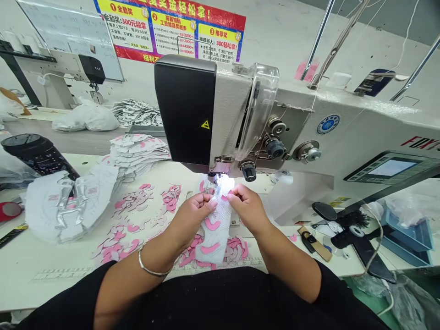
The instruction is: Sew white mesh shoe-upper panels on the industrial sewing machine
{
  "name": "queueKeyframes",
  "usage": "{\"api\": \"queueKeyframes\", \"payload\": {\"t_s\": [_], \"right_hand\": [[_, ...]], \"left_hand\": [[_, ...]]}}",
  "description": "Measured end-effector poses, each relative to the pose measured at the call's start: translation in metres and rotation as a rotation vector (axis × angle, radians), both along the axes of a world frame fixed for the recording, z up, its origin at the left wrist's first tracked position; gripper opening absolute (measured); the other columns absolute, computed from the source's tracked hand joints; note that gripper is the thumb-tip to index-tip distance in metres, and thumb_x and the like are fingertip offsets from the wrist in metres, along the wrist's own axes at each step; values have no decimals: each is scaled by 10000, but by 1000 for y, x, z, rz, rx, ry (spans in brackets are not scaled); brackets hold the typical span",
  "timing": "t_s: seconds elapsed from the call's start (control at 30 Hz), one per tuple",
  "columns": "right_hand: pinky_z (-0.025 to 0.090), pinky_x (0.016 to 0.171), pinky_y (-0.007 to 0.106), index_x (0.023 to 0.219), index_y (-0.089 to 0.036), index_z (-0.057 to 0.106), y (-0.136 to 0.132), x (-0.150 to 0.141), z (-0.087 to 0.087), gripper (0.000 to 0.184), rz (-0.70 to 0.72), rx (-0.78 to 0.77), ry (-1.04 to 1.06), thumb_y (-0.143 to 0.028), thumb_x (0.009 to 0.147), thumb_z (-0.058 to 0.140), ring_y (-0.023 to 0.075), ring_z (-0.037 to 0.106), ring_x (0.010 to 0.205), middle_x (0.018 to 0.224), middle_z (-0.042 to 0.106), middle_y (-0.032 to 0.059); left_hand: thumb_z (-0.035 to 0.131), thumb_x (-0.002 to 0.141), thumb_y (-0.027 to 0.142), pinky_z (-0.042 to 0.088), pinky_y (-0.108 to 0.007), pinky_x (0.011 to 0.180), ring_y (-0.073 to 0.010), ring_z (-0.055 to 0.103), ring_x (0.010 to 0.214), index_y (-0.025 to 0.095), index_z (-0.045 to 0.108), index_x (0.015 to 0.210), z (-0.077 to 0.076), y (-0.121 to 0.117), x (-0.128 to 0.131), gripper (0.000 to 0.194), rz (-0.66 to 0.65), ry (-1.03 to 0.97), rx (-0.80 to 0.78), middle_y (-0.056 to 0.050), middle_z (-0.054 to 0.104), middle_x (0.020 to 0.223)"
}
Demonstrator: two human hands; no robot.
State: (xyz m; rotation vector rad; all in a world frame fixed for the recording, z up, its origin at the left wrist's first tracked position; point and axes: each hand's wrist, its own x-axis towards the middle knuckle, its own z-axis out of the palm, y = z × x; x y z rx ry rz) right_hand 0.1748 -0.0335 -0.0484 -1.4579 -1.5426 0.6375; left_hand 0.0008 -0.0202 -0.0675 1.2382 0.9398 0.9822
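Observation:
A white mesh fabric piece [220, 229] with several pink curved patches lies under the needle area of a sewing machine [227, 114]. My left hand [198, 211] pinches the left edge of this fabric, thumb against the curled fingers. On the other side, my right hand [246, 206] is closed in a pinch on a small pink patch [226, 197] at the fabric's right edge. Both hands are just in front of the lit needle. Loose pink pieces [237, 250] lie beneath and around the fabric.
Scattered pink cutouts [117, 243] and a stack of white fabric pieces [137, 153] lie to the left. White-and-silver shoe parts [70, 206] sit near a black tumbler [39, 153]. At right are a black brush [354, 224] and blue trays [409, 233].

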Motion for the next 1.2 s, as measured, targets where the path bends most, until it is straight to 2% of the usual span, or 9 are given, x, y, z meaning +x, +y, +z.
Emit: {"api": "queueKeyframes", "payload": {"t_s": [0.07,0.33,0.63,0.77,0.87,0.93,1.0,1.1,1.2], "right_hand": [[377,606,254,705,-223,560,2,1,0,161,-1,-2,-1,-347,807,574,145,503,681,694,559,-40],[394,669,268,687,-210,577,4,-6,-2,163,-14,52,-75,-321,803,602,152,536,758,778,595,-20],[400,662,268,707,-212,579,3,-8,-3,161,-44,63,-91,-322,822,606,153,546,755,782,603,-21],[389,613,257,702,-216,563,2,-7,-8,187,-33,113,-194,-325,847,607,143,541,705,753,593,-26],[439,652,289,778,-217,587,3,-2,-15,123,-80,301,-351,-294,873,604,167,566,742,807,609,5],[480,808,347,931,-205,633,5,4,-18,75,-80,528,-474,-263,904,595,205,603,896,943,652,54],[449,955,385,1072,-207,641,8,11,-18,152,9,705,-595,-244,939,577,220,599,1046,1084,675,73],[421,1002,378,1143,-230,634,13,22,-15,193,164,750,-698,-236,965,558,200,600,1100,1152,691,39],[403,1021,387,1191,-232,621,15,27,-14,235,214,729,-719,-278,968,561,196,600,1106,1149,697,32]], "left_hand": [[742,748,432,486,-294,743,-167,598,777,186,675,995,-1,1,0,354,20,-27,-30,-28,669,874],[774,730,382,485,-251,656,-124,595,684,183,664,938,8,-5,7,308,24,-179,-169,5,659,780],[767,734,390,469,-246,598,-126,578,630,176,627,831,7,-3,15,274,84,-179,-158,16,635,694],[754,737,401,420,-226,552,-104,521,584,173,594,769,3,2,15,281,135,-120,-99,34,581,641],[745,730,406,366,-212,504,-87,464,536,180,550,714,3,8,12,299,154,-37,-53,57,524,597],[745,721,392,359,-209,499,-84,455,529,182,537,696,7,14,10,297,140,11,-44,61,508,593],[751,709,369,364,-208,504,-83,462,532,179,536,687,13,21,8,288,108,47,-47,59,507,595],[769,685,320,352,-205,485,-80,456,513,173,579,710,26,36,3,242,12,70,-81,51,513,580],[791,656,288,360,-221,466,-96,480,504,163,642,740,37,54,-3,212,-181,83,-166,18,561,589]]}}
